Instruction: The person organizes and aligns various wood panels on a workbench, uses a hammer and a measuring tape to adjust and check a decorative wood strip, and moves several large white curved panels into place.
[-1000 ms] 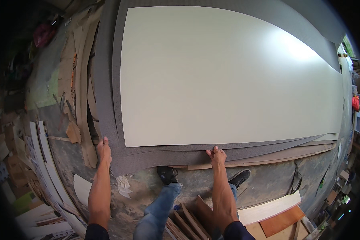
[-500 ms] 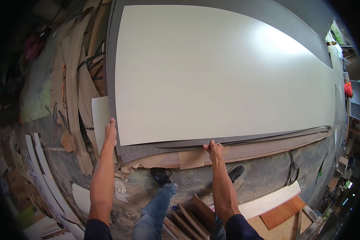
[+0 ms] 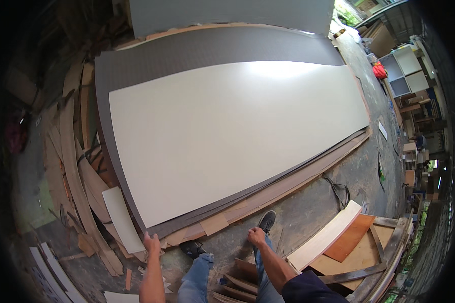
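Observation:
A large glossy off-white sheet (image 3: 237, 136) lies over dark grey sheets (image 3: 197, 55) on a low stack. My left hand (image 3: 152, 244) is at the stack's near left corner, its fingers closed on the white sheet's corner; the fingertips are partly hidden. Clear of the stack's front edge, my right hand (image 3: 257, 236) is curled closed above my right leg, with nothing visible in it. Beneath the sheets, brown boards and cardboard (image 3: 215, 225) show along the front edge.
Long brown strips (image 3: 76, 161) and a small white panel (image 3: 122, 219) lie left of the stack. At the lower right are a pale board (image 3: 326, 235), an orange-brown board (image 3: 350, 237) and a wooden frame (image 3: 354, 274). Black straps (image 3: 338, 192) lie on the floor.
My view has shifted, showing more of the stack's far side and the room at right. My right hand has come off the front edge and closed. My left hand has moved to the near corner.

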A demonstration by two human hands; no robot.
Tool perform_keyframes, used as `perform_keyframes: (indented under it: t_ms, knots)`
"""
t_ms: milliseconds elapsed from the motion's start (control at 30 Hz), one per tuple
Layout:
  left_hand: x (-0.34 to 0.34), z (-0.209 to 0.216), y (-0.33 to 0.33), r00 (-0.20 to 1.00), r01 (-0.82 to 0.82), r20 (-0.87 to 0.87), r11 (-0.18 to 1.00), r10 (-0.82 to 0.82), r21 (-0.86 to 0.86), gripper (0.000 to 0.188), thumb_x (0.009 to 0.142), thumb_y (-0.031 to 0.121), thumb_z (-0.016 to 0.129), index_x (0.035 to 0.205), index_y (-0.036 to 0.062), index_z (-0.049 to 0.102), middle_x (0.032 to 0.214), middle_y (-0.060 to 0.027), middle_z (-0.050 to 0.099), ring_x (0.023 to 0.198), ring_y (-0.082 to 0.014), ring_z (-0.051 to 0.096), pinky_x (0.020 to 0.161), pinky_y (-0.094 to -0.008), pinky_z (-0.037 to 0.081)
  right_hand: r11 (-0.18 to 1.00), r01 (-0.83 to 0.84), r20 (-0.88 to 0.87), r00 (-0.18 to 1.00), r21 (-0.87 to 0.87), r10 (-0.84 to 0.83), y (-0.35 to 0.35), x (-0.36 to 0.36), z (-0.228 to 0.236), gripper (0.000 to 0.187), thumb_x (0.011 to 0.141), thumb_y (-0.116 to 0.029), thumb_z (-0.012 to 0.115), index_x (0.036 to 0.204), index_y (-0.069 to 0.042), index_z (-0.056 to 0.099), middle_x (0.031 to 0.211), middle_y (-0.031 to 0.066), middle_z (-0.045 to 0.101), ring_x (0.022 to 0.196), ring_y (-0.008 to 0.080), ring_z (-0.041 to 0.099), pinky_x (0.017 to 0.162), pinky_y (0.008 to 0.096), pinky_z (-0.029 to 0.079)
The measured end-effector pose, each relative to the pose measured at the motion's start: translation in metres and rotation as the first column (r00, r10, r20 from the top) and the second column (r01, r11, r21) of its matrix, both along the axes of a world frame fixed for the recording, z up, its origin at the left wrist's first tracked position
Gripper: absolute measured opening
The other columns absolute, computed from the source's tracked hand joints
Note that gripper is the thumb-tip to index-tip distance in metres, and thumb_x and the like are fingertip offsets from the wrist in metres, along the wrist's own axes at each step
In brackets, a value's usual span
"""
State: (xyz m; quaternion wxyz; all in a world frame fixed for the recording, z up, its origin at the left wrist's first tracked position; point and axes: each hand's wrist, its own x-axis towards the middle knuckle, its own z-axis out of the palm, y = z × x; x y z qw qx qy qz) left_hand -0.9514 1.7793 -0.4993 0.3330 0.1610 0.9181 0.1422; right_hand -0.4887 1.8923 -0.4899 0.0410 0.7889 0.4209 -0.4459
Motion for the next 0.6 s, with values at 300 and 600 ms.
perform_keyframes:
  t_ms: [300, 600]
  knots:
    - [0.127, 0.213, -0.013, 0.554, 0.812, 0.575, 0.543, -0.602, -0.214, 0.054, 0.085, 0.044, 0.054, 0.119, 0.0032, 0.061, 0.117, -0.0209, 0.061, 0.11, -0.0332, 0.056, 0.095, -0.0431, 0.041, 0.845, -0.521, 0.121, 0.837, -0.122, 0.534, -0.109, 0.009, 0.201, 0.032, 0.079, -0.026, 0.055, 0.095, -0.002, 0.068, 0.099, 0.0212, 0.066, 0.095, 0.0387, 0.063, 0.081, 0.0484, 0.051]
    - [0.153, 0.328, 0.088, 0.179, 0.983, 0.617, 0.108, -0.766, -0.151, 0.059, 0.087, 0.052, 0.05, 0.118, 0.0038, 0.062, 0.114, -0.0214, 0.061, 0.11, -0.0318, 0.056, 0.094, -0.0421, 0.041, 0.81, -0.57, -0.29, 0.806, -0.14, 0.517, -0.124, -0.042, 0.264, 0.046, 0.085, -0.037, 0.054, 0.121, -0.009, 0.06, 0.128, 0.0188, 0.054, 0.121, 0.0356, 0.049, 0.099, 0.0476, 0.038]
